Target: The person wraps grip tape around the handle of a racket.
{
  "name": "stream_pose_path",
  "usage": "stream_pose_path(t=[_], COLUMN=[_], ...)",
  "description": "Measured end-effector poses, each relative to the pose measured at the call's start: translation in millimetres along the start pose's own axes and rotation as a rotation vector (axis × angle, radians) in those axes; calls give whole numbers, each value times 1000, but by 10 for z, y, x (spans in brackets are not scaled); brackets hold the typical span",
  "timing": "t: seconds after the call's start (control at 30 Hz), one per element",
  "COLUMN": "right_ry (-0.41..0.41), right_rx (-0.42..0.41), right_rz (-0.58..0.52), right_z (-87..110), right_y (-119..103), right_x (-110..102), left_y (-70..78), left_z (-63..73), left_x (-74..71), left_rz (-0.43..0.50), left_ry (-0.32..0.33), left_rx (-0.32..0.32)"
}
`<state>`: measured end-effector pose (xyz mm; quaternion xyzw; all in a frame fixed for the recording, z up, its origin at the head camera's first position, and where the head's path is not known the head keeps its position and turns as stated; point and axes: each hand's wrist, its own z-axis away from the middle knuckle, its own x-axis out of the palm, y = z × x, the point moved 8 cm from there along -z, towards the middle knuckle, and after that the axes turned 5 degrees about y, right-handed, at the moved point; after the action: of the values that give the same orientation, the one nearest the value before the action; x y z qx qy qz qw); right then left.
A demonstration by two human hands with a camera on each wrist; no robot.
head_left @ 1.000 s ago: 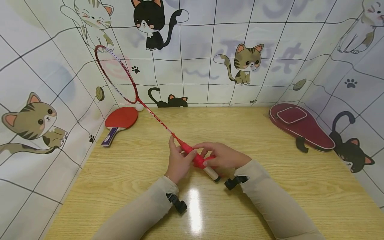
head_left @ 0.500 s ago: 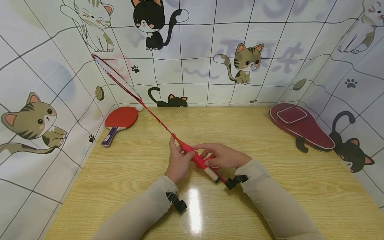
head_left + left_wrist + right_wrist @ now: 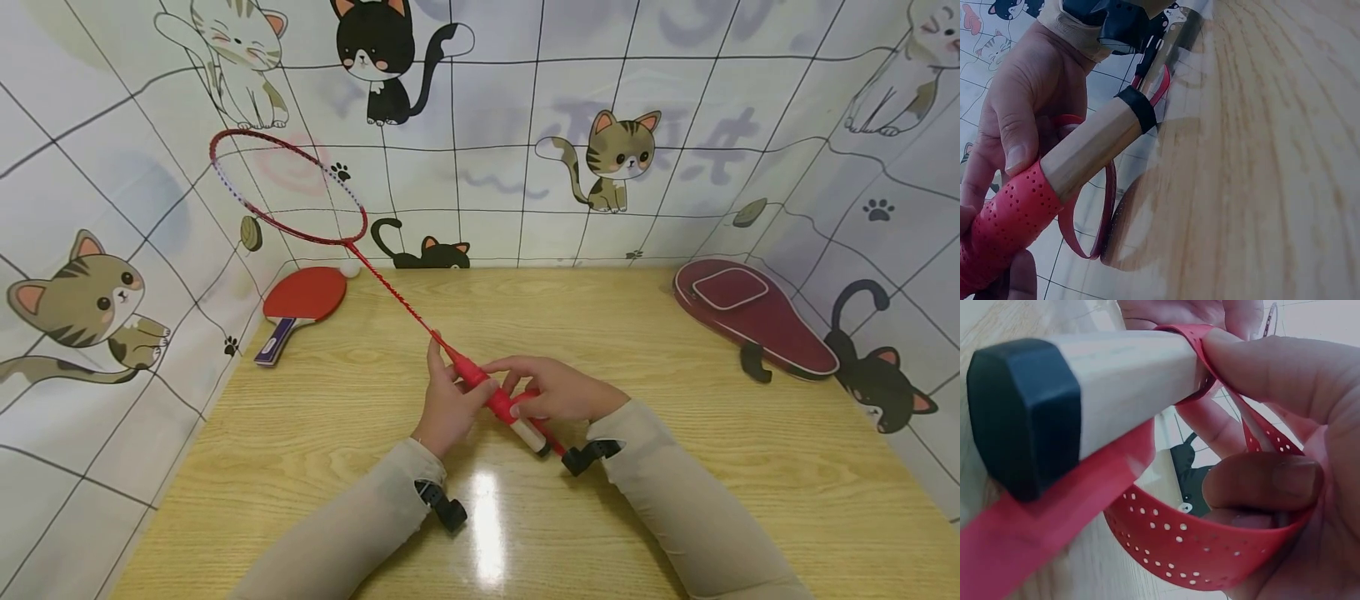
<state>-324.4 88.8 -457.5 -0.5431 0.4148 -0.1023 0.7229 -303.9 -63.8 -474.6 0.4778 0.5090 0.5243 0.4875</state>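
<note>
A red badminton racket (image 3: pixel 390 287) slants from the wall side down to my hands, its head raised at the back left. My left hand (image 3: pixel 447 408) holds the handle between thumb and fingers, on the part wrapped in red perforated grip tape (image 3: pixel 1016 209). The lower handle is bare wood (image 3: pixel 1094 140) and ends in a black butt cap (image 3: pixel 1022 406). My right hand (image 3: pixel 570 390) pinches the tape with its thumb at the edge of the wrapping. From there the loose tape loops (image 3: pixel 1191 544) round the right fingers, and its tail hangs past the butt.
A red table tennis bat (image 3: pixel 303 296) lies at the back left, with a white ball (image 3: pixel 349 268) behind it. At the right back lies a dark red bat case (image 3: pixel 750 312) with a black strap. A printed cat cloth (image 3: pixel 502 167) bounds the wooden table (image 3: pixel 600 517).
The racket has rolled about its shaft: its head turned from a slanted oval to nearly edge-on, then to a wide oval. More of the tape's tail shows below the right hand. Both hands stay in place.
</note>
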Motion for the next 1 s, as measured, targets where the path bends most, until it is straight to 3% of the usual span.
stream_pose_path(t=[0.23,0.53,0.83,1.0], right_ry=[4,-32,-17,-14], right_rx=[-31,-10,26,19], right_rz=[54,-3,-29,-4], right_z=[-4,-2,7,1], right_y=[21,19,20,65], right_x=[-31,-2,5,-14], left_y=[-6,-22,-2,38], left_z=[-7,-15,-5,15], left_x=[10,3,-3,19], left_rz=[48,89,25,35], left_ry=[-16,-15,-8,-11], left_rx=[8,17,16,17])
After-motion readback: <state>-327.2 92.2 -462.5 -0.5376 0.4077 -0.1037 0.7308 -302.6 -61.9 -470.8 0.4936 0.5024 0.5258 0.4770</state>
